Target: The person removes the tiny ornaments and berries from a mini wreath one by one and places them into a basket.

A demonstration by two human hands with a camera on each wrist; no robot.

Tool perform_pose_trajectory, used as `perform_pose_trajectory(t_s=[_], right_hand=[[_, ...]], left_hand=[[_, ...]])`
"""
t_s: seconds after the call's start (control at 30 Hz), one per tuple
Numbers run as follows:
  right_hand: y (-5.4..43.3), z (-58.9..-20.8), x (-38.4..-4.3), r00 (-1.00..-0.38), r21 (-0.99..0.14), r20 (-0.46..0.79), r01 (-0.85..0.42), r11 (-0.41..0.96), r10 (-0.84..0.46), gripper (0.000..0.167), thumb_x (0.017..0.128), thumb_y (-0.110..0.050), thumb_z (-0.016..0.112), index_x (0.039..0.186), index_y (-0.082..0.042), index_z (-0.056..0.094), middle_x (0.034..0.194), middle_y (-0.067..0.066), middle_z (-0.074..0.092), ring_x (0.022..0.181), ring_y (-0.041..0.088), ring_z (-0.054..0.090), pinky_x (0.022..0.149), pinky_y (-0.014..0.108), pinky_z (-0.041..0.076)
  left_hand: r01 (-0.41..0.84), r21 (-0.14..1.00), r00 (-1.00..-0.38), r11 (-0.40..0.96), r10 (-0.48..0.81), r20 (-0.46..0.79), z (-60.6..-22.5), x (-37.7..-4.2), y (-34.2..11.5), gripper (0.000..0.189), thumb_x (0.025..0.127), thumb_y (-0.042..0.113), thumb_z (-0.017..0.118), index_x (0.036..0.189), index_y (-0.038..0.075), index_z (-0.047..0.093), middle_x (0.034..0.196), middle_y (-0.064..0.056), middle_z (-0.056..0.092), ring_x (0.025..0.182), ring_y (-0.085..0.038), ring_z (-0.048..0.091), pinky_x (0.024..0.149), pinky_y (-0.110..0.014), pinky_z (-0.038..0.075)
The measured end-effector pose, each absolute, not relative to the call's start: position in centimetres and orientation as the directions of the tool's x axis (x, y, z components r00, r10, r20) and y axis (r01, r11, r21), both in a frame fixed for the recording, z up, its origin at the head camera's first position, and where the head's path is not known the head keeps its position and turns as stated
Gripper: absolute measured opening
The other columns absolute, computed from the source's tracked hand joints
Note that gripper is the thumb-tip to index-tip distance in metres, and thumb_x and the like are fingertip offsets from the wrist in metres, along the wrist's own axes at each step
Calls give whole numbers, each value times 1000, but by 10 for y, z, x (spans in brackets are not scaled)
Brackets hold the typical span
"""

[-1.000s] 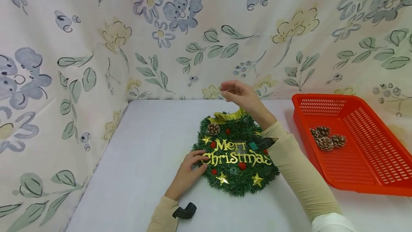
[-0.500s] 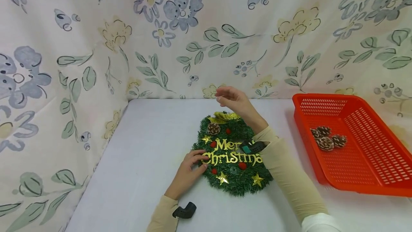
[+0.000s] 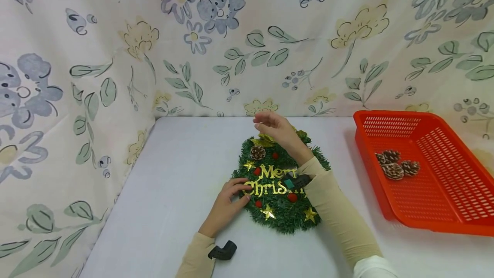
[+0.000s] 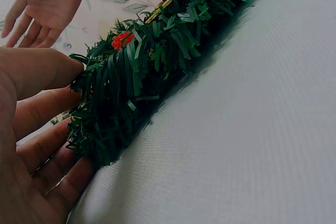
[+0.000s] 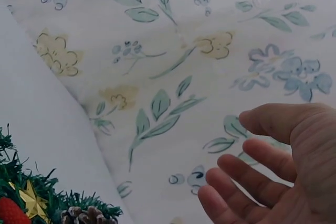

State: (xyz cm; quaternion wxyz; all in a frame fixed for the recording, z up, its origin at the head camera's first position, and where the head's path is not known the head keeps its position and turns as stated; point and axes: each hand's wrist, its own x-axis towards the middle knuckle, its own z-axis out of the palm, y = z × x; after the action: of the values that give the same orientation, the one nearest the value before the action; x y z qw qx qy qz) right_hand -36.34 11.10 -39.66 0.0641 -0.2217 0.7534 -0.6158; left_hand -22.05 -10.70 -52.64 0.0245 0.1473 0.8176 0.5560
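At the left, the left grip (image 3: 225, 203) is laid against the edge of a green wreath (image 3: 275, 203), fingers relaxed and a little spread, with the needles touched rather than clutched. The wreath lies just right of that grip. The step in hand seems to be steadying, and it is best done with light, even pressure, so that the wreath is not turned and its needles are not crushed. The gold lettering (image 3: 270, 188), by the left fingertips, should not be pushed askew. The pine cone (image 3: 257, 152) between the two grips is better left unbrushed. Above the wreath's top, the right grip (image 3: 281, 133) is held half open, fingers loosely bent, with nothing grasped; the gold bow (image 3: 264, 140) below is partly hidden by it, and would be best handled gently.

Floral cloth (image 3: 154, 76) is hung left of the left grip and beyond the right one. A white surface (image 3: 181, 175) is spread beneath both. Well right of the right grip, a red basket (image 3: 373, 183) is placed, with loose pine cones (image 3: 393, 170) clustered inside.
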Motion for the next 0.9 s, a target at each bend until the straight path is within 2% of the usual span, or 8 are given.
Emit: perform_pose_trajectory(t_s=[0.23, 0.47, 0.6, 0.77, 0.9], right_hand=[[113, -404, -360, -900, -968, 153, -219, 119, -408, 40, 102, -25, 63, 140, -12, 56, 140, 15, 59, 128, 31, 57, 111, 63, 40], [114, -416, -359, -898, -973, 148, -206, 100, -415, 41, 102, -25, 63, 140, -12, 56, 142, 18, 57, 130, 32, 57, 111, 61, 42], [114, -423, -358, -889, -974, 161, -213, 75, -429, 41, 103, -24, 62, 141, -10, 55, 143, 20, 55, 130, 37, 56, 110, 59, 44], [113, -432, -356, -889, -976, 143, -200, 87, -435, 40, 103, -26, 62, 140, -14, 56, 141, 14, 58, 130, 36, 57, 109, 53, 48], [112, -437, -355, -892, -979, 127, -183, 88, -433, 38, 103, -27, 62, 139, -15, 57, 141, 14, 58, 131, 36, 56, 110, 52, 47]], left_hand=[[209, 918, -956, 338, 269, 119, -524, -221, -107, 24, 99, 26, 68, 123, 24, 71, 151, 3, 50, 143, -24, 42, 109, -47, 41], [201, 918, -958, 341, 266, 110, -525, -221, -106, 24, 100, 26, 67, 123, 25, 70, 151, 4, 50, 140, -22, 45, 106, -41, 42], [203, 918, -958, 340, 261, 116, -523, -221, -106, 24, 99, 26, 68, 123, 24, 71, 151, 3, 51, 139, -22, 46, 106, -40, 43], [199, 919, -960, 340, 254, 114, -525, -220, -106, 23, 99, 24, 68, 122, 23, 71, 150, 2, 52, 138, -23, 46, 105, -38, 43], [207, 920, -958, 332, 260, 122, -527, -220, -105, 23, 99, 24, 68, 122, 22, 71, 151, 1, 51, 139, -24, 46, 105, -40, 43]])
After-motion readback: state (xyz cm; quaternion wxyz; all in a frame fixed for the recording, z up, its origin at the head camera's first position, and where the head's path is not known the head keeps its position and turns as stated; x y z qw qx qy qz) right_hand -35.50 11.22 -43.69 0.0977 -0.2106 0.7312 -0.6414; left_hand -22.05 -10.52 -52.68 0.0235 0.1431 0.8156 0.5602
